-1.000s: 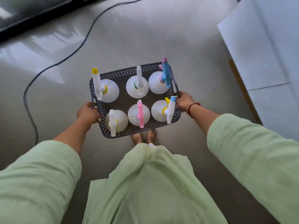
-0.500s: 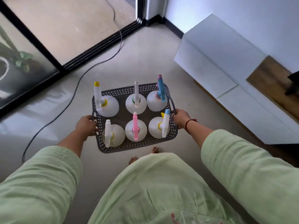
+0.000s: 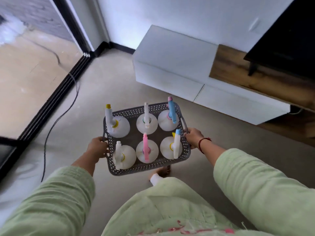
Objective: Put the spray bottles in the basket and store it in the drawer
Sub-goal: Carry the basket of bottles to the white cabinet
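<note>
I carry a dark grey perforated basket (image 3: pixel 134 169) in front of me, above the floor. My left hand (image 3: pixel 98 148) grips its left handle and my right hand (image 3: pixel 193 137) grips its right handle. Several white spray bottles stand upright inside in two rows, among them one with a pink trigger head (image 3: pixel 145 148) in the near row and one with a blue head (image 3: pixel 171 111) at the far right. A low white cabinet with drawer fronts (image 3: pixel 226 99) stands ahead to the right; its drawers are shut.
A black cable (image 3: pixel 56 120) trails over the grey floor at the left, beside a black sliding-door track (image 3: pixel 56 97). A wooden shelf top (image 3: pixel 255 77) with a black screen (image 3: pixel 286 40) on it adjoins the cabinet. My bare foot (image 3: pixel 162 172) shows beneath the basket.
My view has lifted and turned toward the white cabinet, which now fills more of the upper right. Both hands keep hold of the basket; the bottles have not shifted in it.
</note>
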Motion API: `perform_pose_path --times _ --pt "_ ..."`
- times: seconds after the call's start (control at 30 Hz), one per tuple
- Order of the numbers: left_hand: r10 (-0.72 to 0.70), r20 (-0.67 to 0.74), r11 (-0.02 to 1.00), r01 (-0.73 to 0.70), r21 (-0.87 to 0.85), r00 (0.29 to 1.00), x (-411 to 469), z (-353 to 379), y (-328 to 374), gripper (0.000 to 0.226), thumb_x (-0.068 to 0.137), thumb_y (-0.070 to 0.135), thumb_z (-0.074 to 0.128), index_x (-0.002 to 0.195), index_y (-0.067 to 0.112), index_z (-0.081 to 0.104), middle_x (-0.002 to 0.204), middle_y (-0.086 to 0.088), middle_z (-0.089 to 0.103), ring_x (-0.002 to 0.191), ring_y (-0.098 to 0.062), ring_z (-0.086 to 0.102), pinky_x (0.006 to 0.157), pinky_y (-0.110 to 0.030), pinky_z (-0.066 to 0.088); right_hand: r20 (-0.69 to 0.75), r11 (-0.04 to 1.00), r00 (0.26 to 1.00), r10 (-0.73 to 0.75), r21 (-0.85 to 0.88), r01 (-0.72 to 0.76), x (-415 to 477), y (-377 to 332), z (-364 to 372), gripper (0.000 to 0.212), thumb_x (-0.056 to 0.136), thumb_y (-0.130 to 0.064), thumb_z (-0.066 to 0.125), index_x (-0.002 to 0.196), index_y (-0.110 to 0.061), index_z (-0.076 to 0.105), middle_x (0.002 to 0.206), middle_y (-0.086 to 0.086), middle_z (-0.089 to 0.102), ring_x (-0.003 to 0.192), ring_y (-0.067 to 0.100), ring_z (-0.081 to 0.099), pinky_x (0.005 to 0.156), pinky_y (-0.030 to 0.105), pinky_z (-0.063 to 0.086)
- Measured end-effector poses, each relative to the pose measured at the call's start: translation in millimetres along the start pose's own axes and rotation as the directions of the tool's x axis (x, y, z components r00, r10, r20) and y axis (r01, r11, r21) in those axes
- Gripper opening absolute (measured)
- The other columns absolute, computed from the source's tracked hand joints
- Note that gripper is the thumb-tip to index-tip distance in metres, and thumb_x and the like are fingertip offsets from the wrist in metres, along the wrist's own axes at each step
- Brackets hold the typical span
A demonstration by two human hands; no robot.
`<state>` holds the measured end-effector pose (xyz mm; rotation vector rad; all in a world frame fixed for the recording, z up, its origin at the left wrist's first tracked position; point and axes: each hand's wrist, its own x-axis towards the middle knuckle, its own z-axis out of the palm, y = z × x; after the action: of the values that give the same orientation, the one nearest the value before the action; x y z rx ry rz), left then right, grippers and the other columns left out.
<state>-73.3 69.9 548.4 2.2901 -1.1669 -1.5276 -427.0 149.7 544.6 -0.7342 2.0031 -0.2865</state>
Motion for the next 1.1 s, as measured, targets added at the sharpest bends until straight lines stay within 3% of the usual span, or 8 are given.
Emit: perform_pose_path --times 0.13,0.3,0.43,0.57,0.77,0.87,0.97,1.1 --pt "0.047 0.077 0.999 -0.049 0.021 0.996 23.0 48.2 64.5 0.031 0.090 -0.002 0.042 0.115 0.010 0.056 0.086 -0.014 0.062 0.051 -0.018 0.062 0.055 -0.029 0.047 -0.088 0.998 0.995 0.051 0.044 -0.047 22.5 7.6 -54.6 0.025 0.089 -0.023 0.049 0.109 -0.022 0.065 0.117 0.013 0.066 0.106 0.033 0.063 0.093 0.046 0.052" --pt "0.123 0.182 0.986 -0.141 0.088 0.976 32.4 94.3 134.9 0.029 0.088 0.000 0.047 0.114 0.010 0.058 0.088 -0.017 0.062 0.069 -0.028 0.060 0.057 -0.030 0.045 -0.168 0.979 0.977 0.134 0.175 -0.104 29.2 30.0 -104.6 0.016 0.090 -0.021 0.049 0.098 -0.022 0.064 0.112 0.016 0.067 0.101 0.032 0.063 0.089 0.047 0.054" --pt "0.183 0.288 0.957 -0.237 0.166 0.940 36.7 126.1 187.3 0.023 0.086 0.003 0.052 0.104 0.016 0.056 0.082 -0.013 0.062 0.066 -0.026 0.059 0.057 -0.029 0.046 -0.205 0.939 0.949 0.239 0.298 -0.172 25.0 49.1 -126.8 0.017 0.090 -0.024 0.052 0.101 -0.020 0.064 0.102 0.014 0.066 0.094 0.034 0.065 0.073 0.045 0.060" --pt "0.227 0.361 0.907 -0.331 0.261 0.905 44.1 154.1 233.6 0.017 0.086 0.002 0.050 0.089 0.016 0.056 0.072 -0.008 0.061 0.064 -0.026 0.059 0.058 -0.030 0.048 -0.232 0.887 0.915 0.330 0.407 -0.217 16.6 62.5 -136.3 0.019 0.087 -0.025 0.056 0.103 -0.019 0.065 0.100 0.012 0.066 0.089 0.032 0.066 0.067 0.039 0.059" --pt "0.218 0.516 0.804 -0.452 0.387 0.829 64.8 200.9 299.1 0.022 0.087 0.000 0.048 0.073 0.017 0.052 0.067 -0.010 0.058 0.061 -0.023 0.055 0.052 -0.026 0.041 -0.234 0.777 0.843 0.484 0.559 -0.291 16.8 73.6 -135.4 0.019 0.089 -0.023 0.052 0.103 -0.018 0.064 0.106 0.015 0.065 0.095 0.036 0.064 0.076 0.048 0.059" --pt "0.206 0.585 0.745 -0.513 0.426 0.785 78.0 226.8 335.3 0.016 0.089 0.002 0.049 0.082 0.016 0.052 0.067 -0.009 0.057 0.055 -0.020 0.052 0.044 -0.020 0.039 -0.227 0.689 0.782 0.581 0.649 -0.323 20.9 72.5 -129.2 0.020 0.090 -0.019 0.051 0.105 -0.017 0.064 0.110 0.018 0.064 0.096 0.037 0.064 0.075 0.051 0.059" --pt "0.189 0.652 0.664 -0.585 0.466 0.734 93.6 252.3 368.4 0.011 0.089 0.005 0.050 0.091 0.015 0.055 0.075 -0.010 0.060 0.055 -0.020 0.053 0.048 -0.021 0.039 -0.217 0.617 0.727 0.652 0.709 -0.342 27.8 66.0 -119.3 0.025 0.089 -0.019 0.054 0.111 -0.015 0.064 0.115 0.018 0.064 0.101 0.038 0.063 0.079 0.052 0.058" --pt "0.162 0.721 0.512 -0.682 0.522 0.674 113.4 287.3 414.5 0.014 0.085 0.009 0.052 0.092 0.018 0.060 0.082 -0.012 0.067 0.068 -0.026 0.063 0.050 -0.023 0.045 -0.197 0.511 0.649 0.735 0.790 -0.339 43.8 53.3 -106.3 0.028 0.089 -0.017 0.053 0.115 -0.011 0.063 0.123 0.018 0.062 0.111 0.039 0.059 0.092 0.050 0.052"
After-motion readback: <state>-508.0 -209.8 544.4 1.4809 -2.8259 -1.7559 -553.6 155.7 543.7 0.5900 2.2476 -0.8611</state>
